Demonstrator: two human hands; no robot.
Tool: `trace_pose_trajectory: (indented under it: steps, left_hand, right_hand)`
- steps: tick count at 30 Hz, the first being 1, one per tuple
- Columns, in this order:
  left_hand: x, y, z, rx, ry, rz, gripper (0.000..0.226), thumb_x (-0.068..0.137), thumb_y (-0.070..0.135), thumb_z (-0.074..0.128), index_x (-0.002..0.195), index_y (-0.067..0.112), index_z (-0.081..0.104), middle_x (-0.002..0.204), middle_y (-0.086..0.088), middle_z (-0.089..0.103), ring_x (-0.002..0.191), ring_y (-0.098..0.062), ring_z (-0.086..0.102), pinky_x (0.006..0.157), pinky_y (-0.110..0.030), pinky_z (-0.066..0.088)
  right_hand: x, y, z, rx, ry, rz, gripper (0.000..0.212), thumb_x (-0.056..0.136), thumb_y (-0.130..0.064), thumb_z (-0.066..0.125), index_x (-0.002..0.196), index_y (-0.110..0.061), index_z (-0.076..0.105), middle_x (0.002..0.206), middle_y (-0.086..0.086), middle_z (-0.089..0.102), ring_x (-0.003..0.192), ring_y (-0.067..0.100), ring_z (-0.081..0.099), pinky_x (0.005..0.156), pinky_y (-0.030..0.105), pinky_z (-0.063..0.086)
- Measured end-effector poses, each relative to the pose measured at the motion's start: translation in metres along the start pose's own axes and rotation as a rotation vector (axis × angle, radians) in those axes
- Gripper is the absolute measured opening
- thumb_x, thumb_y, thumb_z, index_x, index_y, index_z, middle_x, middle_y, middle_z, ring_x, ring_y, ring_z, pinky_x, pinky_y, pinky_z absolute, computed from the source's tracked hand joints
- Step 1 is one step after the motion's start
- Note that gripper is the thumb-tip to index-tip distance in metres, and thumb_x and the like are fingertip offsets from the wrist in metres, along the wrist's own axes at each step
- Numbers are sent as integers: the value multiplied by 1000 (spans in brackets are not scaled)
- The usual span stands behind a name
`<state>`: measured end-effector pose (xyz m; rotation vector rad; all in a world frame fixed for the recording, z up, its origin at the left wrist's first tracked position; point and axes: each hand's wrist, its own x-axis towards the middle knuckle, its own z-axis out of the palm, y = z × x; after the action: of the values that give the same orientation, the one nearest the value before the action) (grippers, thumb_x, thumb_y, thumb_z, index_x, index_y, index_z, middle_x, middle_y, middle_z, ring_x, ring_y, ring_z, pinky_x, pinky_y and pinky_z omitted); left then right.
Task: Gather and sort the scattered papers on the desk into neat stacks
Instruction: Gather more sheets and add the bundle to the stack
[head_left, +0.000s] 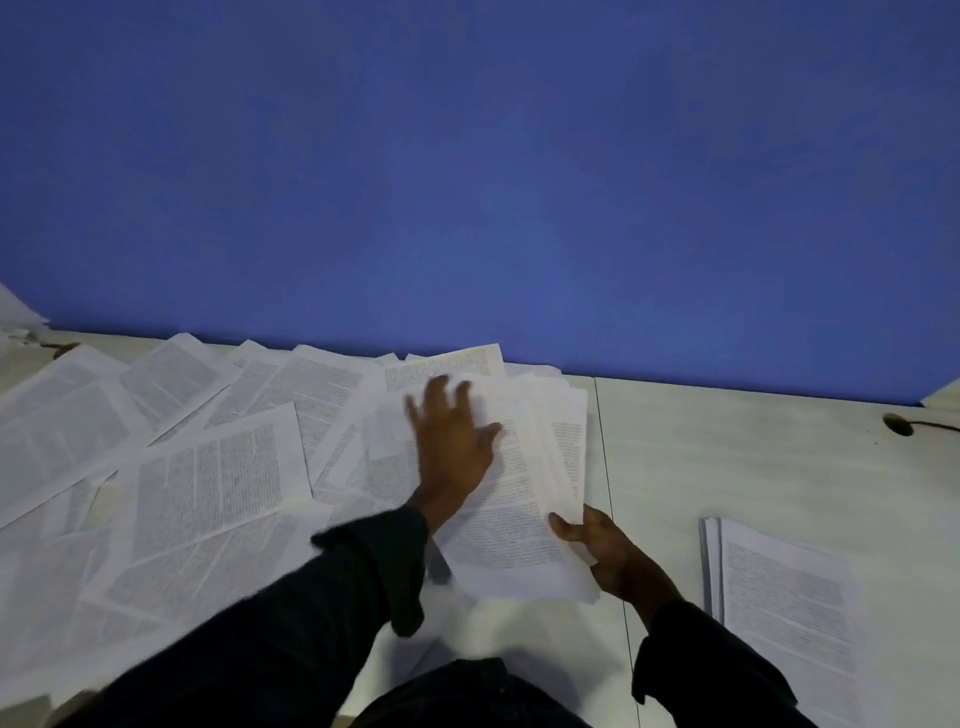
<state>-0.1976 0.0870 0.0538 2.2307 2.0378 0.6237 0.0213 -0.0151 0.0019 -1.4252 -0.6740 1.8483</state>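
The right hand (605, 553) pinches the near right corner of a sheaf (519, 499), thumb on top; its long axis runs away from the person, tilted slightly left. The left hand (452, 441) lies on it with fingers spread. Loose sheets (208, 467) cover the desk (727, 467) leftward, a stack (789, 597) rightward.
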Motion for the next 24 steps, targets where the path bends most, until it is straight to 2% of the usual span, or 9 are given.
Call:
trace_pose_trajectory:
  steps: [1,3,5,8,10,13,17,21,24]
  left_hand:
    - [-8,-8,-5,-85,-20,-236,87,80,66,65,144,14,39,151,-18,36,145,-36,30,117,-61,15]
    - [-21,-26,-8,-305,-230,-631,116,70,68,76,153,8,20,154,-21,33,143,-40,34,115,-58,27]
    - [-29,-41,-6,-710,-428,-804,119,62,55,89,150,6,26,148,-16,47,133,-34,50,110,-46,43]
    - [-34,-61,-6,-1087,-520,-611,74,58,27,96,124,13,64,124,-6,70,115,-24,67,101,-41,53]
    - [-32,-70,-8,-1147,-575,-439,62,68,13,91,124,15,66,121,-1,73,114,-19,68,100,-40,55]
    - [-22,-71,-14,-1177,-689,-320,60,76,15,86,130,20,61,124,6,71,116,-14,66,102,-40,53]
    - [-13,-62,-15,-1111,-944,-243,58,76,14,87,128,19,63,123,3,72,116,-17,67,99,-38,55]
    - [-12,-62,-12,-1206,-767,-402,60,73,27,89,128,23,65,125,2,71,119,-21,65,107,-50,49]
    - [-23,-59,-9,-1157,-831,-331,62,72,24,90,128,27,63,124,6,71,117,-16,66,101,-41,54]
  right_hand:
    - [0,5,-2,25,15,-2,40,94,-13,71,133,-7,65,129,15,71,121,38,66,109,58,47]
    - [-2,11,-7,33,-3,2,39,96,-14,69,135,-9,64,132,14,70,122,36,66,110,58,47]
    - [-4,12,-8,-48,-92,11,41,98,-16,68,138,-10,62,136,13,67,126,35,64,113,57,43]
    - [-6,1,-3,-315,-291,72,48,95,-10,72,141,-9,60,139,9,66,130,30,61,116,51,42]
    - [-5,-6,-4,-313,-382,156,53,90,2,73,141,-5,60,141,15,63,132,36,59,115,55,43]
    - [-2,-16,1,-175,-320,123,52,85,10,73,135,0,64,138,22,63,129,41,60,115,59,40]
    - [0,-29,21,39,-190,-62,55,84,-3,80,136,-5,64,139,19,64,129,38,61,115,57,41]
    - [-1,-33,23,11,-252,-86,55,88,3,75,140,-4,59,140,19,63,131,38,59,114,55,43]
    - [-2,-35,20,-7,-120,-140,54,81,-2,82,133,-5,66,133,18,68,127,39,62,112,56,45]
